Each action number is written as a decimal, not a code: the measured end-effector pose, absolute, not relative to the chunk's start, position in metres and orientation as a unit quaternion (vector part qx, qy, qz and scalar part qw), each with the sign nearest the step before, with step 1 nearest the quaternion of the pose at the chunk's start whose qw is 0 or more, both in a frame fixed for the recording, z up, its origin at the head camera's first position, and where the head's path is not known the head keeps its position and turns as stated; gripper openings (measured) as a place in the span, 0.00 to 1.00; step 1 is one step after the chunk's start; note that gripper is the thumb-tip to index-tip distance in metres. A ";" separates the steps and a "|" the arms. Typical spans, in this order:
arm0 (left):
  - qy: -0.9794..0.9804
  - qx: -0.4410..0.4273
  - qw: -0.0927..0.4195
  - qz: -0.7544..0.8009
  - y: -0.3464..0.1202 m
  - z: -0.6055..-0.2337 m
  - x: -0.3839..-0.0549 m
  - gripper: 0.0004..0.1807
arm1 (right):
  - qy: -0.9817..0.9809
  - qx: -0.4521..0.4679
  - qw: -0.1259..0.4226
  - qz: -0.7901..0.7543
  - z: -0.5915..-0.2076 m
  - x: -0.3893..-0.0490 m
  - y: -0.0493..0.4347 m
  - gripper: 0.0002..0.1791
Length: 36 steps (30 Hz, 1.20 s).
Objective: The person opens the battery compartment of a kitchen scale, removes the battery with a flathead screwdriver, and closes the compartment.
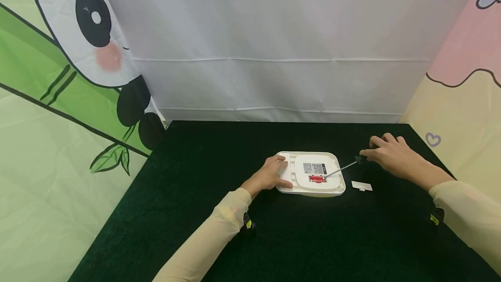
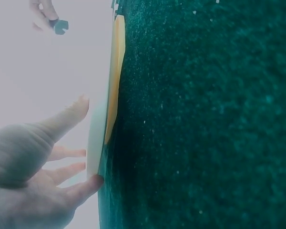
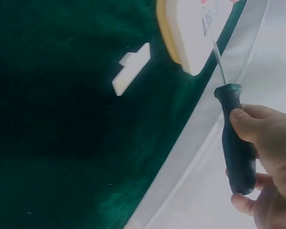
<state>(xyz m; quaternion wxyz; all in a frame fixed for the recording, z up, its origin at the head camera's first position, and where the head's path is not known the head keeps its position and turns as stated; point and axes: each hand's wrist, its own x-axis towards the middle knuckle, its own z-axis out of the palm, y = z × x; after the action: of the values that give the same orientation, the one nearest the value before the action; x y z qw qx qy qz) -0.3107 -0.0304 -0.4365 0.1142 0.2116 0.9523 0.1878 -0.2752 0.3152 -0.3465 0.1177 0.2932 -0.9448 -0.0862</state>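
A flat white battery-powered device (image 1: 336, 188) with rounded corners lies on the dark green table, its label and battery compartment facing up. Red batteries (image 1: 317, 179) show in the uncovered compartment. My left hand (image 1: 269, 174) grips the device's left end, thumb on the near side and fingers farther back. In my right hand (image 1: 391, 156) is a screwdriver (image 3: 238, 148) with a black handle, held by thumb and fingers. Its thin metal shaft slants down left, the tip at the right end of the batteries. Exact contact at the tip cannot be made out.
A small white battery cover (image 1: 362, 186) with a tab lies right of the device. The green tablecloth (image 1: 219, 156) reaches back to a white fabric wall (image 1: 250, 55). Printed cloth hangs at both sides.
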 end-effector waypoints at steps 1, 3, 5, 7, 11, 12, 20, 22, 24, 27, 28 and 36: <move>0.952 0.212 0.113 0.187 -0.030 -0.437 -0.311 0.41 | -0.946 0.291 0.116 -0.081 -0.349 -0.275 0.318 0.14; 0.951 0.214 0.114 0.191 -0.031 -0.437 -0.311 0.40 | -0.950 0.286 0.108 -0.067 -0.355 -0.275 0.322 0.14; 0.950 0.217 0.113 0.195 -0.031 -0.437 -0.311 0.40 | -0.953 0.282 0.098 -0.047 -0.361 -0.274 0.328 0.14; 0.949 0.217 0.113 0.197 -0.031 -0.436 -0.310 0.40 | -0.956 0.279 0.093 -0.023 -0.370 -0.273 0.334 0.14; 0.949 0.217 0.111 0.200 -0.032 -0.436 -0.308 0.40 | -0.953 0.283 0.106 0.024 -0.392 -0.267 0.346 0.16; 0.949 0.216 0.110 0.199 -0.032 -0.436 -0.308 0.40 | -0.951 0.285 0.113 0.034 -0.398 -0.266 0.349 0.16; 0.951 0.220 0.105 0.191 -0.034 -0.435 -0.306 0.41 | -0.943 0.290 0.137 0.089 -0.428 -0.253 0.359 0.18; 0.950 0.223 0.105 0.189 -0.034 -0.435 -0.306 0.41 | -0.943 0.288 0.138 0.091 -0.431 -0.251 0.359 0.18; 0.949 0.226 0.107 0.189 -0.034 -0.435 -0.306 0.41 | -0.945 0.284 0.134 0.094 -0.433 -0.248 0.359 0.18; 0.949 0.228 0.111 0.186 -0.035 -0.434 -0.305 0.41 | -0.948 0.275 0.128 0.100 -0.435 -0.244 0.359 0.17; 0.949 0.229 0.113 0.185 -0.035 -0.434 -0.305 0.41 | -0.948 0.275 0.126 0.104 -0.435 -0.243 0.359 0.17; 0.949 0.226 0.123 0.180 -0.038 -0.434 -0.303 0.41 | -0.942 0.281 0.135 0.124 -0.439 -0.236 0.358 0.18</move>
<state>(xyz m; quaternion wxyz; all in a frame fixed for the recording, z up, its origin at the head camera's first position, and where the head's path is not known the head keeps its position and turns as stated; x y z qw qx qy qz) -0.3029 -0.0384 -0.4338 0.1229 0.2258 0.9494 0.1804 -0.2360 0.3576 -0.4386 0.1346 0.2809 -0.9422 0.1235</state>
